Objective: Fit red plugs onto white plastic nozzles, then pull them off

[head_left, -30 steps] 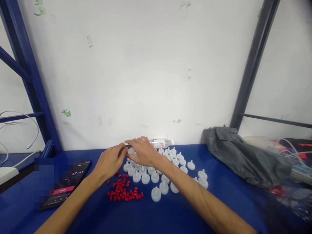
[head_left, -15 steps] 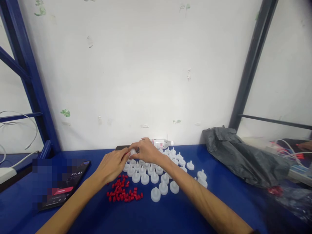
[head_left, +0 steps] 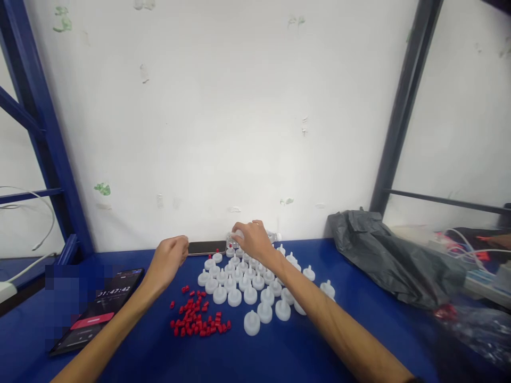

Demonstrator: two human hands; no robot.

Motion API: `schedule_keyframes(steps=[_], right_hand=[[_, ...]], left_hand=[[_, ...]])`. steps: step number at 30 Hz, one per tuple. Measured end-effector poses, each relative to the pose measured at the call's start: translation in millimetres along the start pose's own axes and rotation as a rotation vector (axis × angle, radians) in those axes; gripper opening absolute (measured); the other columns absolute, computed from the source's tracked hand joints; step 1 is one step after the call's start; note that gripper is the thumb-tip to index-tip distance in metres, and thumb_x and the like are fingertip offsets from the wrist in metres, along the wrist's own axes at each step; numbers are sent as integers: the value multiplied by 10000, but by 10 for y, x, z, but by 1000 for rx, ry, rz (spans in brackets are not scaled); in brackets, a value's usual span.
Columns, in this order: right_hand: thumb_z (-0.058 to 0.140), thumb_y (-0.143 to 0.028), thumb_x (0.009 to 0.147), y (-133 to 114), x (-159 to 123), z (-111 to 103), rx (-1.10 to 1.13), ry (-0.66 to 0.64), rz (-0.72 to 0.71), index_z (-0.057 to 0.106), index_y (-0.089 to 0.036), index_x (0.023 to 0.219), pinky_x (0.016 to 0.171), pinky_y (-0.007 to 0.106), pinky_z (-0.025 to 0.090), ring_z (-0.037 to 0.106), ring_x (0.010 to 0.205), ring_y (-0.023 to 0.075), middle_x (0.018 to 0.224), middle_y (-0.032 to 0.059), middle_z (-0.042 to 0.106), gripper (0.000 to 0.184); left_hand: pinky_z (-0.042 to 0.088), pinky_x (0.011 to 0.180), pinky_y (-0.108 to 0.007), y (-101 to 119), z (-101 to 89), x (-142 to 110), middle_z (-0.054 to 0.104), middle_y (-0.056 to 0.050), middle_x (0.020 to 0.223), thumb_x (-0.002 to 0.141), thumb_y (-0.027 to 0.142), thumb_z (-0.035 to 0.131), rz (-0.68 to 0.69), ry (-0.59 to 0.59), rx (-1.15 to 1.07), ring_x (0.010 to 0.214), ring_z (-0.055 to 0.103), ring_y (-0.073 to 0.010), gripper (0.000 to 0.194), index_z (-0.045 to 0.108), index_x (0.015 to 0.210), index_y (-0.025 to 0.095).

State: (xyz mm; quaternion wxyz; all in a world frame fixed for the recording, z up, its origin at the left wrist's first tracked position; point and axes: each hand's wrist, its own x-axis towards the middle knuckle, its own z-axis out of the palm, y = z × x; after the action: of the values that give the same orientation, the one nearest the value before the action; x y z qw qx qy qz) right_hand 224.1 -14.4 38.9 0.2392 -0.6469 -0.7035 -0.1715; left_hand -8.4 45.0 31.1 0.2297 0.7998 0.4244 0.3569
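Note:
My right hand (head_left: pixel 252 240) reaches to the back of the blue table (head_left: pixel 255 351), its fingers closed on a white cap (head_left: pixel 235 237) with a red tip. It is at the far end of a cluster of several white caps (head_left: pixel 244 282) standing in rows. My left hand (head_left: pixel 170 258) hovers to the left of the cluster with its fingers curled in; what is inside them is hidden. A pile of small red tips (head_left: pixel 195 317) lies below the left hand.
A phone (head_left: pixel 96 311) with a lit screen lies at the left. A second phone (head_left: pixel 206 247) lies against the wall, with a plastic bottle (head_left: pixel 276 235) behind my right hand. A black bag (head_left: pixel 393 258) and cables sit at the right.
The hands were together on a white cap. They have parted: the right hand carried the cap back toward the wall, and the left hand drew away to the left.

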Motion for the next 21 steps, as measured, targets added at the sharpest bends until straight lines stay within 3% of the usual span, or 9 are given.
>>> schedule_keyframes(steps=[4,7,10,16,21], right_hand=[[493,-391,1008,-13,-5,46,34,-32,-4,642,-194,1140,942,391,433,653,951,193,958,27,716,280],[560,-410,971,-147,-12,83,65,-78,-60,694,-246,1045,892,337,420,618,1036,203,1027,42,713,224],[634,-411,924,-222,-24,117,77,-143,-108,724,-247,962,871,348,437,621,999,208,988,39,709,191],[614,-386,949,-206,-51,163,64,-244,-145,670,-164,1044,934,459,498,651,988,206,1029,38,694,248],[609,-379,956,-224,-59,186,38,-276,-141,659,-164,1086,945,470,514,653,1021,211,1099,54,686,255]], left_hand=[[341,610,-314,-39,67,-51,557,-2,609,887,311,492,17,18,317,627,544,-212,250,544,660,223],[400,688,-336,-102,127,-61,686,-54,876,882,267,512,26,-25,449,801,626,-251,155,654,844,218],[472,803,-378,-163,148,-39,688,-66,1045,910,269,553,15,-70,516,930,636,-239,177,677,1008,188],[535,854,-428,-178,164,-37,690,-52,1038,942,377,612,-23,-153,580,932,654,-215,252,657,1088,176],[561,809,-405,-168,156,-55,690,-40,987,958,386,598,-56,-196,615,872,667,-196,261,642,1090,165]])
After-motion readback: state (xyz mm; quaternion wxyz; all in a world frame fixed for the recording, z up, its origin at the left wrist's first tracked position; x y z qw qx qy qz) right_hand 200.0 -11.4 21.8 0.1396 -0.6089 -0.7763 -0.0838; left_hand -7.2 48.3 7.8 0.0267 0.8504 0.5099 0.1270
